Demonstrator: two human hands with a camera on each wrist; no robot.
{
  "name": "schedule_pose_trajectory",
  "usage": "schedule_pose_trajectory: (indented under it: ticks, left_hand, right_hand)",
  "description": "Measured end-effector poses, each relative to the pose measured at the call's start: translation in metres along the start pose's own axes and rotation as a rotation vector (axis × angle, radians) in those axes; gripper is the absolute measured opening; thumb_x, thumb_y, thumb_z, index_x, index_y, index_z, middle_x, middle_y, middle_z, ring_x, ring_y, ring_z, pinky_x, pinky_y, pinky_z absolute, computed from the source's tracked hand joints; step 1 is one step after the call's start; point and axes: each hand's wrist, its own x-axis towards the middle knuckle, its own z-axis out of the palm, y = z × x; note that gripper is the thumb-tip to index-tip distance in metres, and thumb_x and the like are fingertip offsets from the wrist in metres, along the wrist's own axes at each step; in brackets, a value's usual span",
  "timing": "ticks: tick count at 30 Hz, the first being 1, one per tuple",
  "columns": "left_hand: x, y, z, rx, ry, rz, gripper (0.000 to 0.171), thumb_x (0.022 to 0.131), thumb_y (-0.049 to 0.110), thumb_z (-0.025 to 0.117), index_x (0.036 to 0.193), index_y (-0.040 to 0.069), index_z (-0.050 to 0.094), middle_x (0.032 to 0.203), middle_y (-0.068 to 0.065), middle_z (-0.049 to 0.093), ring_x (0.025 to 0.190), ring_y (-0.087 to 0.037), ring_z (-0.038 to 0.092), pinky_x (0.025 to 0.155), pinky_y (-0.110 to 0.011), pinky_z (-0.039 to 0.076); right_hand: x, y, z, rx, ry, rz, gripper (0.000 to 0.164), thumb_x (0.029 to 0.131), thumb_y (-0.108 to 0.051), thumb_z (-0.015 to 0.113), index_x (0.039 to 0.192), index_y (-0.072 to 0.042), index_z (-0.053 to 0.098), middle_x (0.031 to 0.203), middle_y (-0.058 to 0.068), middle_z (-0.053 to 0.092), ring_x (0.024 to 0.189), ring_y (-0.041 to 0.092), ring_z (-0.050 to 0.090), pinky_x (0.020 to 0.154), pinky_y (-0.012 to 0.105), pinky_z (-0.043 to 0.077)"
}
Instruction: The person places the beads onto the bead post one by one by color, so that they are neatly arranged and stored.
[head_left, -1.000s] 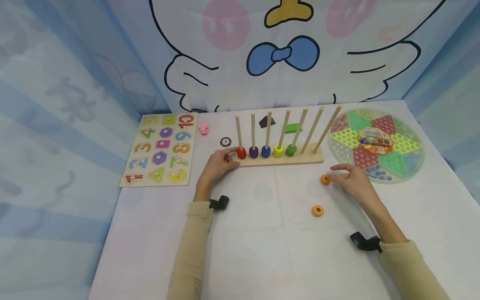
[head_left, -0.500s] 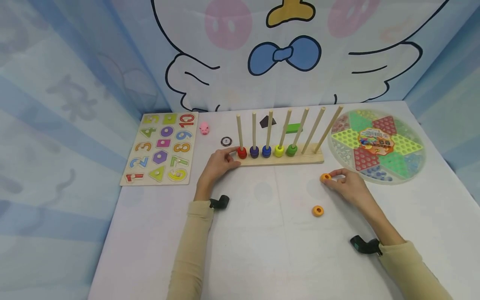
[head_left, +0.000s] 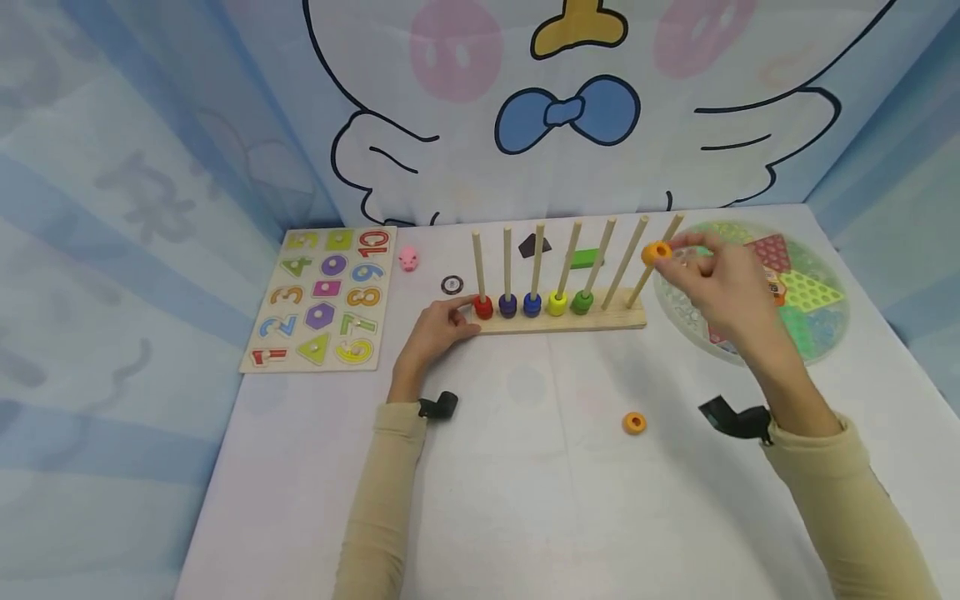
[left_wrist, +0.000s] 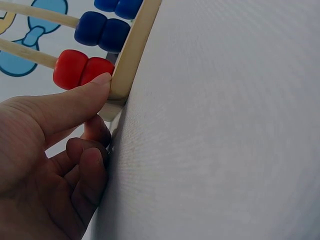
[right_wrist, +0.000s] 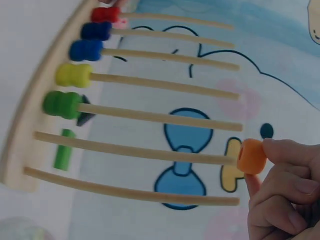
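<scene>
A wooden peg stand [head_left: 562,323] carries several upright pegs. Red beads [head_left: 483,307], dark blue beads [left_wrist: 102,32], blue beads [head_left: 532,305], yellow beads [head_left: 557,302] and green beads [head_left: 582,302] sit at the bottom of the first pegs; the two rightmost pegs are bare. At the stand's left end, my left hand [head_left: 437,332] grips the base, thumb by the red beads. My right hand [head_left: 723,279] pinches an orange bead [right_wrist: 251,156] between thumb and finger, close to the tip of the sixth peg [right_wrist: 150,151]. Another orange bead [head_left: 634,423] lies on the table.
A number puzzle board [head_left: 318,300] lies on the left, with a pink pig figure [head_left: 408,259] and a dark ring-shaped disc [head_left: 452,285] nearby. Behind the stand are a black pentagon [head_left: 534,244] and a green block [head_left: 585,258]. A round game board [head_left: 817,287] lies at right.
My right hand has taken hold of the orange bead by the game board and lifted it up to the tops of the right-hand pegs. The left hand has stayed at the stand's end.
</scene>
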Motion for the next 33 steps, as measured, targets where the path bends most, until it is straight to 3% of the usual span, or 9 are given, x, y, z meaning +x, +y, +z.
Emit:
schedule_pose_trajectory:
  ticks: [5,10,17,27,33]
  left_hand:
    - [-0.001,-0.002,0.001,-0.003,0.002,-0.001,0.053,0.083,0.021,0.074,0.133,0.017,0.057,0.073,-0.003,0.057,0.061,-0.014,0.046,0.056,-0.028,0.035]
    - [0.001,-0.001,0.003,-0.004,0.002,0.014,0.053,0.083,0.020,0.075,0.133,0.016,0.057,0.072,-0.003,0.057,0.061,-0.014,0.047,0.055,-0.028,0.036]
    - [0.001,0.000,0.005,0.006,0.001,0.004,0.053,0.083,0.020,0.074,0.133,0.017,0.057,0.073,-0.003,0.057,0.061,-0.014,0.046,0.056,-0.028,0.036]
    - [0.000,-0.001,0.002,0.010,0.004,0.007,0.053,0.083,0.021,0.075,0.132,0.017,0.058,0.073,-0.003,0.058,0.062,-0.015,0.047,0.056,-0.028,0.036]
    - [0.002,-0.001,0.001,0.024,0.010,0.013,0.053,0.083,0.022,0.075,0.132,0.017,0.058,0.073,-0.003,0.057,0.062,-0.014,0.047,0.057,-0.028,0.036]
  right_hand:
    - [0.023,-0.027,-0.015,-0.014,0.072,-0.019,0.061,0.088,-0.051,0.059,0.132,-0.010,0.050,0.061,0.011,0.045,0.042,0.019,0.033,0.037,0.030,0.026]
    - [0.032,-0.027,-0.013,-0.023,0.055,0.008,0.061,0.089,-0.051,0.057,0.134,-0.010,0.049,0.067,0.012,0.048,0.042,0.019,0.034,0.037,0.030,0.028]
    - [0.032,-0.022,-0.007,-0.016,0.068,-0.005,0.061,0.089,-0.051,0.057,0.132,-0.008,0.050,0.063,0.010,0.046,0.043,0.018,0.034,0.037,0.030,0.026]
    - [0.031,-0.021,0.001,-0.087,0.056,0.018,0.058,0.092,-0.049,0.055,0.131,-0.007,0.051,0.068,0.013,0.052,0.049,0.022,0.041,0.039,0.029,0.030]
    - [0.019,-0.012,0.003,-0.001,0.082,-0.031,0.051,0.092,-0.046,0.056,0.127,-0.009,0.055,0.055,0.009,0.041,0.043,0.018,0.032,0.037,0.031,0.025]
